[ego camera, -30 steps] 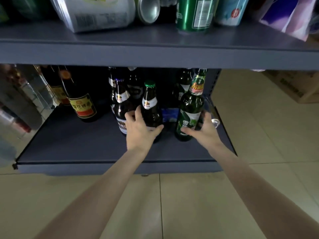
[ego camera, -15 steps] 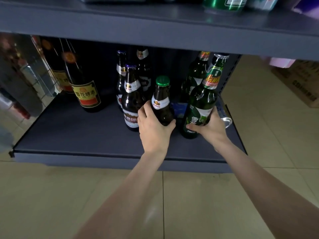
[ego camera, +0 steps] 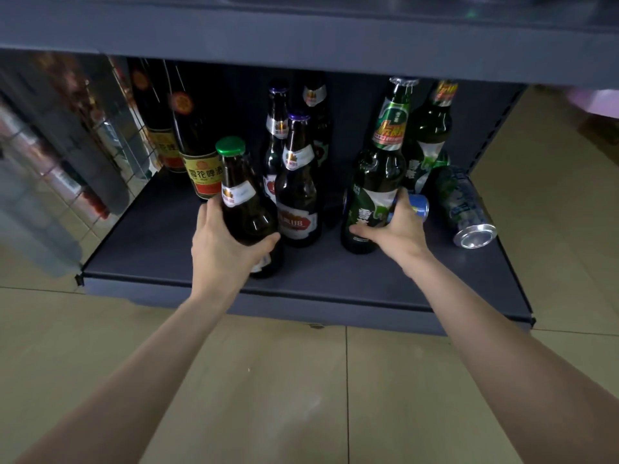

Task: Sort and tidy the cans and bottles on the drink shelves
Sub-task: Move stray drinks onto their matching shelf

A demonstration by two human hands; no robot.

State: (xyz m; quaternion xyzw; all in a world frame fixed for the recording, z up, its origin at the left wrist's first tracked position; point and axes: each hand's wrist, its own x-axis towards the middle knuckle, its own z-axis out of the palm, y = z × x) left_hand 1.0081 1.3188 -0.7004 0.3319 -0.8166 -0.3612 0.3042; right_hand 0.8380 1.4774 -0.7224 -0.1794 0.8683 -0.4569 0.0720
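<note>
Brown bottle (ego camera: pixel 246 209) stands near the shelf's (ego camera: pixel 174 249) front edge; I see the left hand (ego camera: pixel 224 249) wrapped round it. The right hand (ego camera: pixel 397 231), arm stretched out, grips the green bottle (ego camera: pixel 373 192).

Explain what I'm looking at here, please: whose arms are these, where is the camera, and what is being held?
There is no machine: a person wears a camera on the head, looking down at their own bare arms. The left hand grips a brown bottle with a green cap. The right hand grips a green bottle. Both bottles are on a low dark shelf, where more bottles stand behind. A can lies on its side at the right, and a blue can lies behind the right hand. Below is a tiled floor.
</note>
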